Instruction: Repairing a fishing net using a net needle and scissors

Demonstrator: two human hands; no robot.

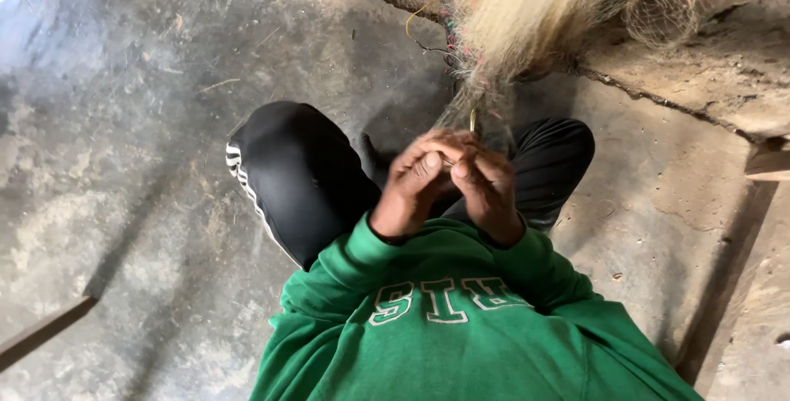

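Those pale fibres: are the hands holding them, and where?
Both hands, left and right, pinch the thin lower end of the pale fibre bundle between their fingertips.

Both forearms, in green sleeves, reach forward from the chest and meet over the lap. The left hand [414,184] and right hand [487,187] are raised close together, fingertips touching, fingers curled inward in a pinching pose (backs of both hands face the camera). Wrists are bent upward.
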